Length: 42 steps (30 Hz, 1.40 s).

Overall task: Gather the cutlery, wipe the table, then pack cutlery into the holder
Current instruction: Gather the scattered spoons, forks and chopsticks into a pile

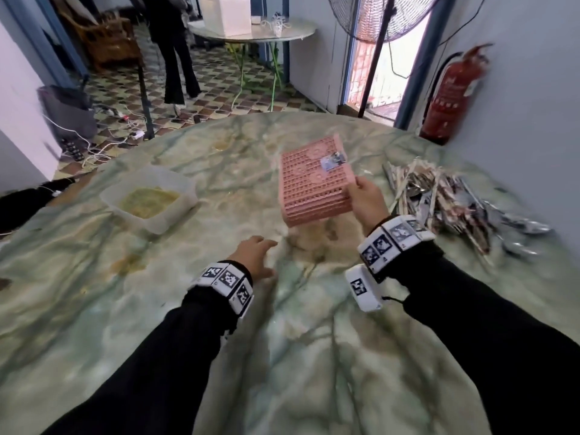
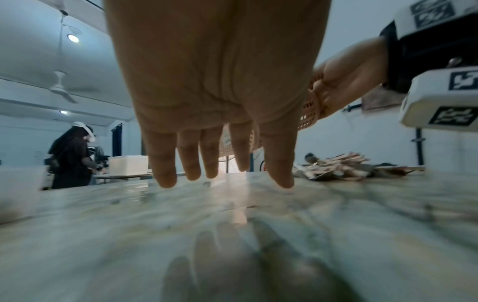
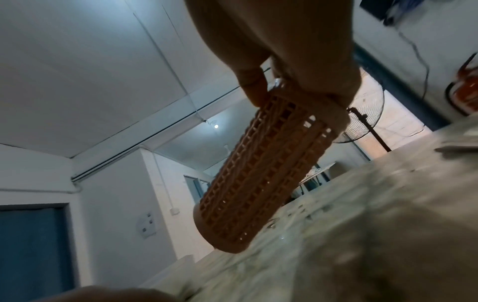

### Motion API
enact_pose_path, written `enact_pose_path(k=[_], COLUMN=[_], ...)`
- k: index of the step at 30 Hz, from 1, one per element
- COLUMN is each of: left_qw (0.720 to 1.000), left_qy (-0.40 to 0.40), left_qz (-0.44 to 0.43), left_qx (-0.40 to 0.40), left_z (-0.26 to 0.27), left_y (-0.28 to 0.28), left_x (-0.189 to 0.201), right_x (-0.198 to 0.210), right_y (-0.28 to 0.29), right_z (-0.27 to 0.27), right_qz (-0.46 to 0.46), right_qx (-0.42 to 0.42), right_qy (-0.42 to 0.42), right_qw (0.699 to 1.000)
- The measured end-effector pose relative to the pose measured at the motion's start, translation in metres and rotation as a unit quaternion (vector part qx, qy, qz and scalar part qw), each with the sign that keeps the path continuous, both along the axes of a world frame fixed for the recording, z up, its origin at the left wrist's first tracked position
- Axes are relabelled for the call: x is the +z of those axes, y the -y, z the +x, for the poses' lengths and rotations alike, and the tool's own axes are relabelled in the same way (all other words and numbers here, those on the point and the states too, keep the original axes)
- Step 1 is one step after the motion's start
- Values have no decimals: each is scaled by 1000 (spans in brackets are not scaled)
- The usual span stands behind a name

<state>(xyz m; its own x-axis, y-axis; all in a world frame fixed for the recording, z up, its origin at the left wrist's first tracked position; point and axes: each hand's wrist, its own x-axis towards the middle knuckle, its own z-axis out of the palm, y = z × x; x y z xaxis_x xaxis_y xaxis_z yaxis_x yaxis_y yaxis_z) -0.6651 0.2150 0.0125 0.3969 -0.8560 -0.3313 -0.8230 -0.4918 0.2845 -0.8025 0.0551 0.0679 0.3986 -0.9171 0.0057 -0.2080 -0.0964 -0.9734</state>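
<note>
Holder (image 1: pixel 314 180) above marbled table (image 1: pixel 219 324), tiled floor (image 1: pixel 219 86) beyond.

Daylight pours in through the doorway (image 1: pixel 376 73) at one o'clock in the head view and blows out to white-pink there. The table (image 1: pixel 282 356) is evenly lit, with soft sheen and faint shadows. Edges bow from the wide lens, and the cutlery pile (image 1: pixel 445 196) at three o'clock smears with motion blur. Both wrist views are dimmer and bluish, lit by ceiling lights (image 2: pixel 73 38); the nearest tabletop blurs badly.
</note>
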Motion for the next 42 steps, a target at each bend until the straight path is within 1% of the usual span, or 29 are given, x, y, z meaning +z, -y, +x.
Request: enact_pose_path(k=[2, 4, 8, 11, 15, 21, 24, 26, 31, 38, 42], left_qw=[999, 998, 997, 996, 996, 997, 998, 998, 998, 998, 998], left_qy=[-25, -46, -47, -57, -62, -55, -44, -38, -30, -22, -13], left_qz=[-11, -14, -6, 5, 24, 42, 47, 46, 49, 59, 48], left_qx=[-24, -42, -63, -65, -55, -29, -23, -21, -25, -28, -28], left_z=[-32, -63, -116, -145, -171, -188, -193, -193, -194, -195, -197], left_y=[12, 22, 36, 42, 45, 44, 41, 41, 41, 43, 42], left_x=[3, 3, -3, -9, -17, -22, -24, -26, -28, -26, -25], right_x=[0, -6, -29, -42, -51, -50, -53, -54, -50, -47, -42], right_y=[16, 32, 55, 58, 63, 64, 64, 64, 63, 63, 58], right_z=[-35, -68, -123, -151, -175, -191, -197, -200, -206, -205, -207], right_qz=[-7, 7, 30, 34, 5, -34, -23, -16, -43, -49, -77], right_qx=[-3, -11, -32, -37, -48, -59, -71, -58, -11, -13, -10], right_qy=[0, 13, -14, -47, -103, -127, -124, -121, -150, -163, -207], right_qw=[1000, 1000, 999, 998, 994, 990, 989, 991, 988, 985, 975])
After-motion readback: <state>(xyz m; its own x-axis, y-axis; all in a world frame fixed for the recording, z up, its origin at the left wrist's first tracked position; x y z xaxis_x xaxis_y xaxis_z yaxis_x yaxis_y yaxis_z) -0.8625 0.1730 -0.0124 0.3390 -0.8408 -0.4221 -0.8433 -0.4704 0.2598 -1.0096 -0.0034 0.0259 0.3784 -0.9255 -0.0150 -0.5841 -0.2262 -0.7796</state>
